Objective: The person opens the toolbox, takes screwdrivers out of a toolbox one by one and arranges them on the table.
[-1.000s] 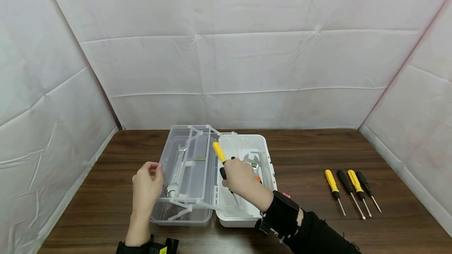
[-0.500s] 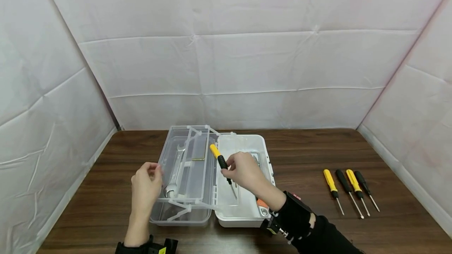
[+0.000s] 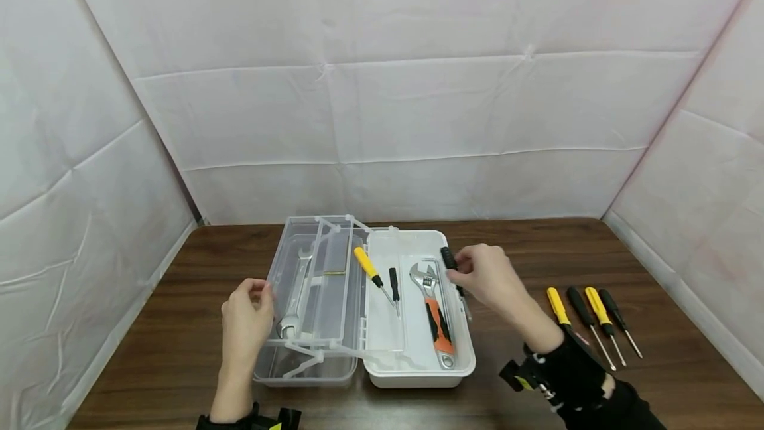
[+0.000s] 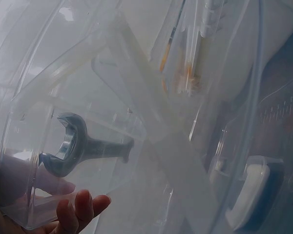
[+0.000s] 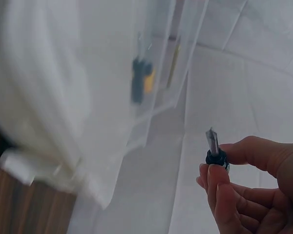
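My right hand (image 3: 486,274) pinches a black-handled screwdriver (image 3: 448,257) over the right rim of the white toolbox (image 3: 420,380). In the right wrist view its metal shaft (image 5: 212,141) points up past thumb and fingers. My left hand (image 3: 246,314) grips the left edge of the clear plastic tray (image 3: 334,297), joined to the box by white hinged arms. An open-ended wrench (image 3: 296,294) and a brass-coloured hex key (image 3: 334,273) lie in the tray. Inside the box are a yellow-black screwdriver (image 3: 367,264), a small black screwdriver (image 3: 394,284), an orange-handled adjustable wrench (image 3: 438,327) and a silver hex key (image 3: 440,284).
Several more screwdrivers lie side by side on the wooden table (image 3: 513,390) to the right, such as a black one (image 3: 580,304) and a yellow one (image 3: 597,304). My right forearm overlaps the leftmost. White sheets (image 3: 382,118) enclose the back and sides.
My right hand has lifted the black screwdriver from the box's left part and carried it right to the right rim, uncovering the adjustable wrench. My left hand has stayed at the tray edge.
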Tool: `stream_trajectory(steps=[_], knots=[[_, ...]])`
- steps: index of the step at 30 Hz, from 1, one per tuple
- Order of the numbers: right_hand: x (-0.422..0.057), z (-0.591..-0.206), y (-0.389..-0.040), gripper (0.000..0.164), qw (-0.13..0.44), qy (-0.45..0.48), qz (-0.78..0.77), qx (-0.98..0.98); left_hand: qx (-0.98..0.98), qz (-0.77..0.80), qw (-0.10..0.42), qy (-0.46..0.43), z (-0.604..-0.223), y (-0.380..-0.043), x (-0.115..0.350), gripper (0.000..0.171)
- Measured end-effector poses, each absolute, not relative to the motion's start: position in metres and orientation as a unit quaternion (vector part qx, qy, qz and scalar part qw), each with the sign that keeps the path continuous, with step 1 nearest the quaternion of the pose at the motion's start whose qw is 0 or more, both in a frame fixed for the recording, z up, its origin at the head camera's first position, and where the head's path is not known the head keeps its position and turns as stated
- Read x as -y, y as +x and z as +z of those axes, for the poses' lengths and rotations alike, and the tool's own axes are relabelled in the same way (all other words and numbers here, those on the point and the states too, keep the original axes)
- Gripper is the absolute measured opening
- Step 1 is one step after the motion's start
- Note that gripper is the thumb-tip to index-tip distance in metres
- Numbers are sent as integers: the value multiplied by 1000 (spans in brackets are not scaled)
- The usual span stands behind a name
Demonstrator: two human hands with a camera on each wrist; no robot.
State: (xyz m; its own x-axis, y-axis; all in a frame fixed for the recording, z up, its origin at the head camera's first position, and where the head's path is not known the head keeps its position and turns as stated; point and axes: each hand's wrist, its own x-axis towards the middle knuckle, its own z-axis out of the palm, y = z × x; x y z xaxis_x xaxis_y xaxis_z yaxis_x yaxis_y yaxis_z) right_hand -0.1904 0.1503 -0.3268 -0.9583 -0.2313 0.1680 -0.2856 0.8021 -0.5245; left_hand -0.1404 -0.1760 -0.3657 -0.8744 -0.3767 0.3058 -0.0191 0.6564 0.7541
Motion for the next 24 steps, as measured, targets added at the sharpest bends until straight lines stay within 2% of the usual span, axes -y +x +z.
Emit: stream_trajectory(steps=[5, 12, 19, 24], knots=[[-190, -339, -194, 22, 49, 95, 256, 961, 880, -401, 229, 108, -367, -140, 176, 15], [-232, -366, -198, 15, 16, 30, 210, 977, 881, -395, 239, 103, -367, -140, 176, 15], [-252, -392, -200, 32, -3, -1, 180, 984, 881, -393, 240, 106, -367, -140, 176, 15], [-262, -404, -203, 20, -21, -15, 167, 986, 881, -397, 235, 108, -368, -141, 176, 15]])
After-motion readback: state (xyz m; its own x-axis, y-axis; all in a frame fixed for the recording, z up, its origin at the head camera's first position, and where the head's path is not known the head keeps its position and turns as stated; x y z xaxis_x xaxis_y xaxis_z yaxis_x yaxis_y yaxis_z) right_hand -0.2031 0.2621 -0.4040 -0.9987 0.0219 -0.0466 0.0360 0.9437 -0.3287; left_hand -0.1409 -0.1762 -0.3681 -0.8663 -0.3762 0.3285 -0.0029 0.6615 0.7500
